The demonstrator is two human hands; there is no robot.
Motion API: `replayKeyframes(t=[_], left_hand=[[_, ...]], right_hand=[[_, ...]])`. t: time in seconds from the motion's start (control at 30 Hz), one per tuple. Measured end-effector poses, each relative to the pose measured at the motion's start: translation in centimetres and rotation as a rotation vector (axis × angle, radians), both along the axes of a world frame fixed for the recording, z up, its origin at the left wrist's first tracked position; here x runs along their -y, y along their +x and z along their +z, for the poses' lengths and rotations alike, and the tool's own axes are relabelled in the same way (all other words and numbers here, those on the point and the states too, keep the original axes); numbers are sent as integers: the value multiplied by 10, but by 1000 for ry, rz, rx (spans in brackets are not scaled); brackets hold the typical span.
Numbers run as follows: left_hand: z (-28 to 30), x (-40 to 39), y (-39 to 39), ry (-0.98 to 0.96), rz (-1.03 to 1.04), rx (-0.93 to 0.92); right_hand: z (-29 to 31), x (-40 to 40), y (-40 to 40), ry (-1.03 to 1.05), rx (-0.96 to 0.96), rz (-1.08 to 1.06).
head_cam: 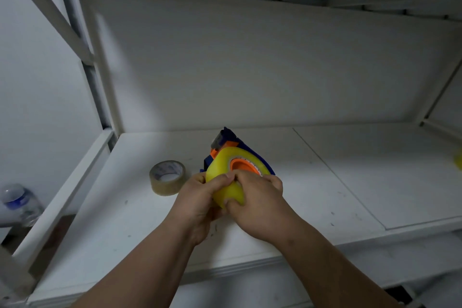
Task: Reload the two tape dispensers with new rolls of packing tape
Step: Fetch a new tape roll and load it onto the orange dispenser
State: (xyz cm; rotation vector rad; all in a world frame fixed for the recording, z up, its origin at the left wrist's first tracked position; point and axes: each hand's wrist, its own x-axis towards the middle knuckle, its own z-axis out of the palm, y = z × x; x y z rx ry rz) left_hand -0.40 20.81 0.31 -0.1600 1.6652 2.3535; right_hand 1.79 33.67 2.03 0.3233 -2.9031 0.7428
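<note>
both hands curled tight on yellow roll [226, 172] seated in blue dispenser [232, 141], left hand [200, 197] gripping from left, right hand [255, 204] pinching its near edge, spare roll [167, 177] just beside on shelf [325, 182]

A white shelf [275, 207] of a white rack fills the middle and lower part of the frame, its surface speckled with small dark marks. A thin seam runs across its right half, from the back edge toward the lower right. Left of centre, a roll of clear packing tape [167, 177] lies flat on the shelf, its hole facing up. At the far right edge of the frame a small yellow thing [458, 161] shows on the shelf, cut off by the frame and too blurred to name.
</note>
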Motion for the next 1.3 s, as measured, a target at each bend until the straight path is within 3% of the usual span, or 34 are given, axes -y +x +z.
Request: replayKeyframes(t=[0.17, 0.43, 0.7, 1.07, 1.2, 1.3], left_hand=[[-2, -6, -9, -8, 94, -25], [-5, 47, -12, 59, 439, -60], [-19, 126, -7, -139, 734, -8], [-64, 170, -1, -488, 574, 159], [-68, 171, -16, -787, 468, 126], [-68, 168, -25, -800, 402, 109]], right_hand=[[-2, -8, -16, 67, -48, 57], [-1, 37, -36, 178, -204, 244], [-10, 135, -40, 220, -145, 432], [-53, 183, -42, 350, -53, 477], [-63, 176, -47, 426, -84, 406], [-66, 164, -52, 458, -91, 362]])
